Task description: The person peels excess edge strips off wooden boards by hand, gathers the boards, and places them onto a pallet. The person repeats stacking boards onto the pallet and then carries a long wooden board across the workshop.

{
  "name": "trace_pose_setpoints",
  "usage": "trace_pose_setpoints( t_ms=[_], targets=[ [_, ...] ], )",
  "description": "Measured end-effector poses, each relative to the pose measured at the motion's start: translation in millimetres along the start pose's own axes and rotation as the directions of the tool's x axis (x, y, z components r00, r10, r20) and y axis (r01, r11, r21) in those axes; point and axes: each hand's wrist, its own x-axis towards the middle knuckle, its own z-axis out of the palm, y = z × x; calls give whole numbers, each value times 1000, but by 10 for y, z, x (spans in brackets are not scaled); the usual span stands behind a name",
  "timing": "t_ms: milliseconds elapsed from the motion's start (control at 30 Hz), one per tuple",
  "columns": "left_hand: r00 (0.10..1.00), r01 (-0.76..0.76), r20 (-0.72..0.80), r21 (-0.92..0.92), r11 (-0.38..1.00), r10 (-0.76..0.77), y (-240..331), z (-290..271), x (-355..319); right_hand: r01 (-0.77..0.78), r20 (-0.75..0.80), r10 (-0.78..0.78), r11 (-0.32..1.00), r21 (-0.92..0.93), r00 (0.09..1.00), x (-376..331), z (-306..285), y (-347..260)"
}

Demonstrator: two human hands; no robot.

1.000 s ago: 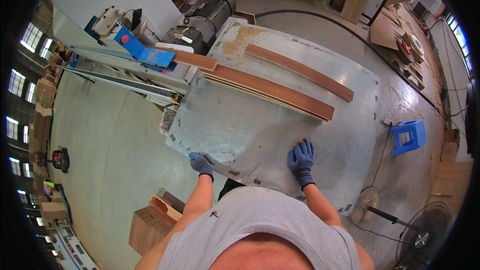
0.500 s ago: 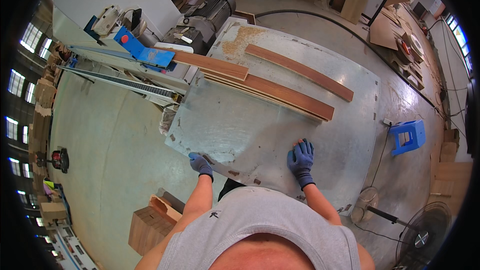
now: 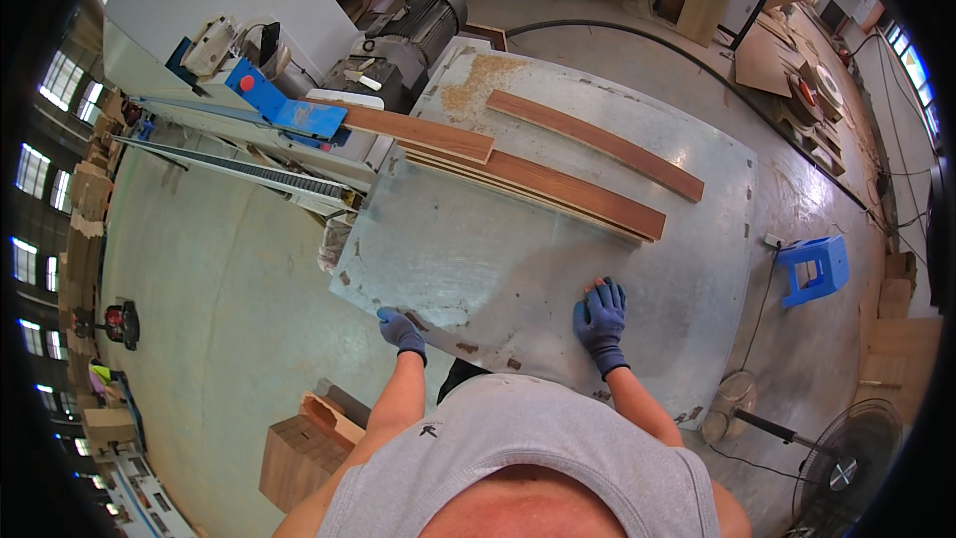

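Gloved left hand (image 3: pixel 400 330) and right hand (image 3: pixel 599 320) rest, seemingly flat, on metal table (image 3: pixel 498 259).

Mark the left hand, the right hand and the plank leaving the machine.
left hand (image 3: pixel 400 330), head view, back of the glove.
right hand (image 3: pixel 599 318), head view, back of the glove.
plank (image 3: pixel 423 131), head view, mid top face.

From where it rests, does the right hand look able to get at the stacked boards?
Probably yes. The right hand lies flat on the metal table, and only bare tabletop lies between it and the stacked boards. Nothing blocks the way, though it would take a forward stretch.
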Motion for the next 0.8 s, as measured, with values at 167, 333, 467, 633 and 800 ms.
trace_pose_setpoints(
  t_ms=[167,333,467,633,800],
  targets=[
    [1000,-13,18,-10,1000,13,56,-16,-55,-4,6,4,1000,0,1000,-8,-11,6],
    [1000,-21,13,-6,1000,22,56,-42,-39,-2,4,2,1000,12,1000,15,-30,-24],
    [1000,-7,19,-23,1000,7,63,-26,-61,6,3,-6,1000,0,1000,10,-26,1],
    [1000,-19,22,-4,1000,19,22,-15,-11,-2,5,2,1000,-3,1000,16,-23,-4],
    [999,-16,39,13,1000,16,26,-2,-28,0,5,0,1000,6,1000,-2,-18,23]
  ],
)
